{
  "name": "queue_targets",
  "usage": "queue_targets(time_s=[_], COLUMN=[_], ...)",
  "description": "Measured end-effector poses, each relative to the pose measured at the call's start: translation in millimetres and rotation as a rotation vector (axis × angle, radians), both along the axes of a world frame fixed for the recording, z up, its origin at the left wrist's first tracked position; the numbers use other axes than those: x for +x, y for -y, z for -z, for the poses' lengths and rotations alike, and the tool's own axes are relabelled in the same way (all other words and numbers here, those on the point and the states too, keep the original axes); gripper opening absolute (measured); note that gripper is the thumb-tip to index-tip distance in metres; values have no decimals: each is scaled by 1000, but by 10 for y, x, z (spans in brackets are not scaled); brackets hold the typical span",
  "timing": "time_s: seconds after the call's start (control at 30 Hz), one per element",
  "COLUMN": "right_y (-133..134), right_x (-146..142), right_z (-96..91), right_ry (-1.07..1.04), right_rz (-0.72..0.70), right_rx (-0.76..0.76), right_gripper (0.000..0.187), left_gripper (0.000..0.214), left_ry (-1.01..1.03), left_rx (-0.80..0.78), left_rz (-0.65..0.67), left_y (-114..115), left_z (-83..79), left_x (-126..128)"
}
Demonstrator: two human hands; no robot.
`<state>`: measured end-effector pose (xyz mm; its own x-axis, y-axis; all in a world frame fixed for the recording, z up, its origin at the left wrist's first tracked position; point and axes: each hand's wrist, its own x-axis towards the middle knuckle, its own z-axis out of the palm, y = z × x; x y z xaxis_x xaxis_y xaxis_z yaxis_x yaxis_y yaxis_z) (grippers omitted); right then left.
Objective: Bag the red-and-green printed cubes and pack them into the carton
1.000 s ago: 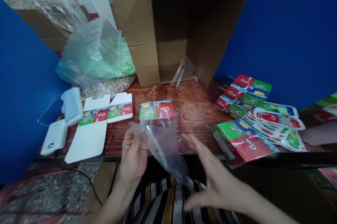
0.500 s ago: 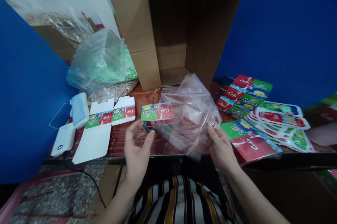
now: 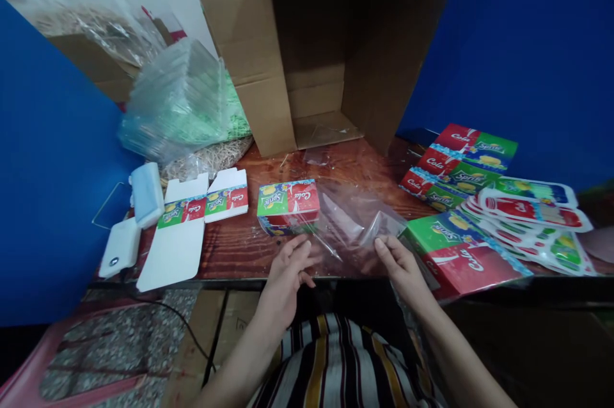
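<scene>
A clear plastic bag (image 3: 352, 219) lies loosely over the middle of the table's front part. My right hand (image 3: 403, 270) pinches its near right edge between thumb and fingers. By the bag's left side, my left hand (image 3: 285, 277) is open with loosely bent fingers, and no held thing shows in it. Just beyond those fingers sits a small Sprite and Cola printed box (image 3: 288, 200), next to the bag's left edge. A larger box (image 3: 467, 254) with the same print, seemingly in clear wrap, stands right of my right hand.
Several small printed boxes (image 3: 460, 162) and a pile of bottle-shaped printed packs (image 3: 532, 210) lie at the right. Flat white cartons (image 3: 175, 254), a white device (image 3: 119, 248) with a cable and clear plastic trays (image 3: 177, 101) are left. A big cardboard box (image 3: 256, 56) stands behind.
My left hand has moved right, from beside the small box to the bag. The bag has sunk from a raised, puffed shape to flat. My right hand still pinches it.
</scene>
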<state>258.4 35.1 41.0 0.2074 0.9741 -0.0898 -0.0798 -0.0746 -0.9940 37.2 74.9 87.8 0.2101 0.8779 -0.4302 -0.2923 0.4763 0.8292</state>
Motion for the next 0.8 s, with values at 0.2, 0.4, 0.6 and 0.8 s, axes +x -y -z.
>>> queue_targets(time_s=[0.2,0.4,0.6,0.8], right_y=[25,71,61,2], right_x=[-54,-207,-301,-248], right_z=[-18,-104,-17,-12], right_ry=[-283,-462,-609,-678], right_rz=[32,-41,55,169], right_rx=[-88,-162,-178,-181], right_gripper=[32,37,35,32], left_gripper=[36,29,27,25], left_ry=[111,233,256,230], left_rx=[-63,-70,-63,-32], left_rz=[-155,-149,-96,-11], left_y=[-78,-58,23,83], left_z=[92,144,191,206], left_x=[161,229,221,176])
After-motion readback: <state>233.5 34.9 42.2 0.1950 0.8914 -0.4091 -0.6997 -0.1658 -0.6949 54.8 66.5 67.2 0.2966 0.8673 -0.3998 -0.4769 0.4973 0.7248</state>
